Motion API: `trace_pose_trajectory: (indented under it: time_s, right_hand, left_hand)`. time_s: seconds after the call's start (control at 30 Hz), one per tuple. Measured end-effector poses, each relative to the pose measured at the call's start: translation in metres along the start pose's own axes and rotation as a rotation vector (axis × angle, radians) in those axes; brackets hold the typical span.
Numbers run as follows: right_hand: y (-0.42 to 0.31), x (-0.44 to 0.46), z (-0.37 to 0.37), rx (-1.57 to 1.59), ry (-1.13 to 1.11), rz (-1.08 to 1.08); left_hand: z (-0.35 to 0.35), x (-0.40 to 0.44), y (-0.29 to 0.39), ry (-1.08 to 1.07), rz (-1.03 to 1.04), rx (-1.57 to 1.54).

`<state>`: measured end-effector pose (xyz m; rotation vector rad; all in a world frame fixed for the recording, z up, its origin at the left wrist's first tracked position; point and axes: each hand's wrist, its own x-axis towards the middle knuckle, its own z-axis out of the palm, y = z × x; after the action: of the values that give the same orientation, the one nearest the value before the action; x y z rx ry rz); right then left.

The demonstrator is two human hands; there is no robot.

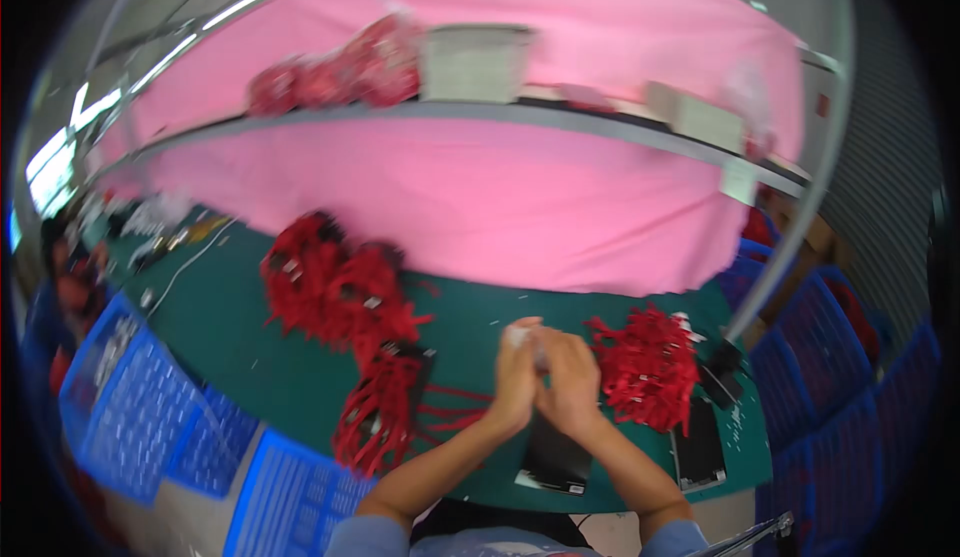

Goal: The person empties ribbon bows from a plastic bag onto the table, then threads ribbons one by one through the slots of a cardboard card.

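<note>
"As the left hand (pixel 514 375) and right hand (pixel 572 375) meet over the green table (pixel 235 357), do they grip something?"
"I cannot tell; a small, blurred whitish object (pixel 541 357) shows between them, near the flat black rectangular sheet (pixel 556 454)."

Green table (pixel 228 302) | red strap bundles (pixel 375 297) left | red strap pile (pixel 648 369) right | 2 black panels (pixel 557 457) near edge | white cable (pixel 188 267)

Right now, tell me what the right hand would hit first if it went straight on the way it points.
Probably the left hand: the right hand angles inward toward it, close by or touching. Blur leaves the depth there unclear.
</note>
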<state>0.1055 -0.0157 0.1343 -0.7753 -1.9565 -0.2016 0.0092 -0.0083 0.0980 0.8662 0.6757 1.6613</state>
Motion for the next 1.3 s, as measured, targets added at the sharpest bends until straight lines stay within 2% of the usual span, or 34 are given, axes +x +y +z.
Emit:
trace_pose_trajectory:
  time_s: [0.03, 0.07, 0.1, 0.17, 0.2, 0.23, 0.3, 0.37, 0.4, 0.5, 0.63, 0.73, 0.8, 0.9, 1.0, 1.2, 1.3]
  right_hand:
    - [0.000, -0.002, 0.004, 0.029, -0.026, -0.028]
    - [-0.003, -0.008, 0.009, 0.059, -0.089, 0.038]
    - [-0.003, -0.013, 0.017, 0.070, -0.042, 0.000]
    - [-0.006, -0.025, 0.028, 0.086, -0.070, 0.024]
    - [-0.007, -0.034, 0.032, 0.151, -0.124, 0.126]
    - [-0.007, -0.038, 0.036, 0.157, -0.112, 0.083]
    - [-0.020, -0.039, 0.038, 0.146, -0.102, 0.080]
    - [-0.024, -0.047, 0.045, 0.200, -0.072, 0.102]
    - [-0.025, -0.054, 0.046, 0.378, -0.116, 0.254]
    - [-0.044, -0.058, 0.046, 0.388, -0.130, 0.245]
    - [-0.057, -0.068, 0.051, 0.279, -0.144, 0.090]
    - [-0.068, -0.075, 0.049, 0.271, -0.166, 0.067]
    - [-0.071, -0.078, 0.049, 0.296, -0.183, 0.035]
    - [-0.085, -0.076, 0.049, 0.157, -0.174, -0.097]
    - [-0.102, -0.077, 0.053, 0.223, -0.123, -0.159]
    - [-0.110, -0.099, 0.057, 0.317, -0.188, -0.128]
    - [-0.128, -0.096, 0.057, 0.267, -0.283, -0.386]
  left_hand:
    - [-0.002, -0.004, 0.001, 0.042, -0.017, 0.000]
    - [-0.004, -0.008, 0.000, 0.088, -0.032, -0.004]
    - [-0.010, -0.011, -0.005, 0.101, -0.023, -0.006]
    - [-0.021, -0.018, -0.011, 0.083, 0.017, -0.016]
    - [-0.024, -0.025, -0.008, 0.081, 0.039, 0.032]
    - [-0.028, -0.029, -0.010, 0.063, 0.014, -0.046]
    - [-0.029, -0.048, 0.010, 0.075, 0.086, 0.062]
    - [-0.035, -0.058, -0.001, 0.120, 0.222, 0.214]
    - [-0.038, -0.063, -0.007, 0.138, 0.280, 0.292]
    - [-0.046, -0.085, 0.006, 0.177, 0.316, 0.372]
    - [-0.062, -0.106, 0.012, 0.146, 0.276, 0.310]
    - [-0.066, -0.120, 0.017, 0.194, 0.402, 0.338]
    - [-0.070, -0.129, 0.023, 0.201, 0.416, 0.353]
    - [-0.077, -0.138, 0.024, 0.217, 0.421, 0.352]
    - [-0.085, -0.145, 0.028, 0.209, 0.411, 0.331]
    - [-0.108, -0.165, 0.036, 0.258, 0.435, 0.321]
    - [-0.135, -0.186, 0.045, 0.288, 0.471, 0.309]
